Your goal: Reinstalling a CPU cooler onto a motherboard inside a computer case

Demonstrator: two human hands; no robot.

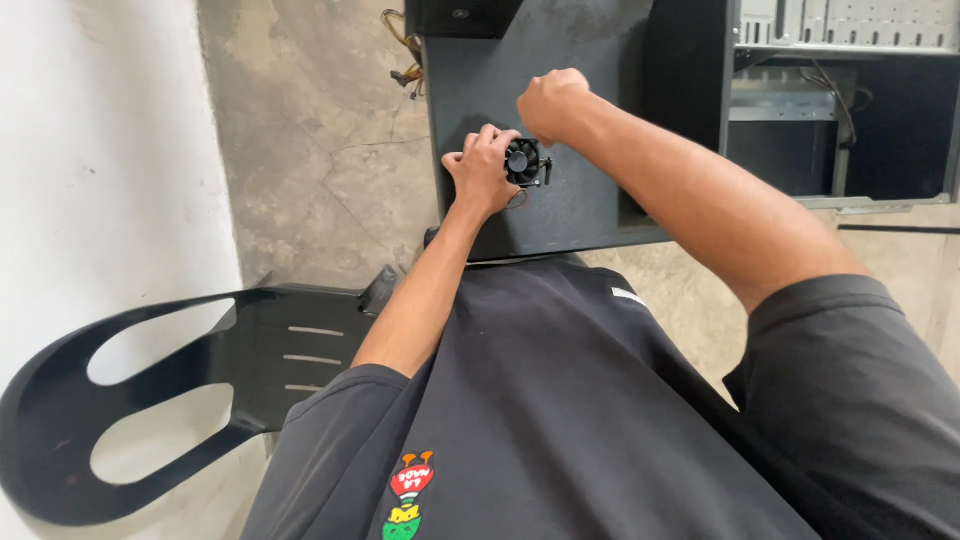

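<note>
A small black cooling fan [523, 161] rests on a dark flat panel [560, 215] in front of me. My left hand [480, 168] grips the fan from its left side, fingers curled over its edge. Just above the fan, my right hand [550, 103] is closed in a fist; whether it holds a small tool is hidden. A thin wire trails from the fan below my left hand.
An open computer case [840, 110] with a metal frame and cables stands at the right. A black plastic chair [200, 370] is at the lower left by a white wall. Coloured wires [405, 60] hang at the panel's top left, above a cracked concrete floor.
</note>
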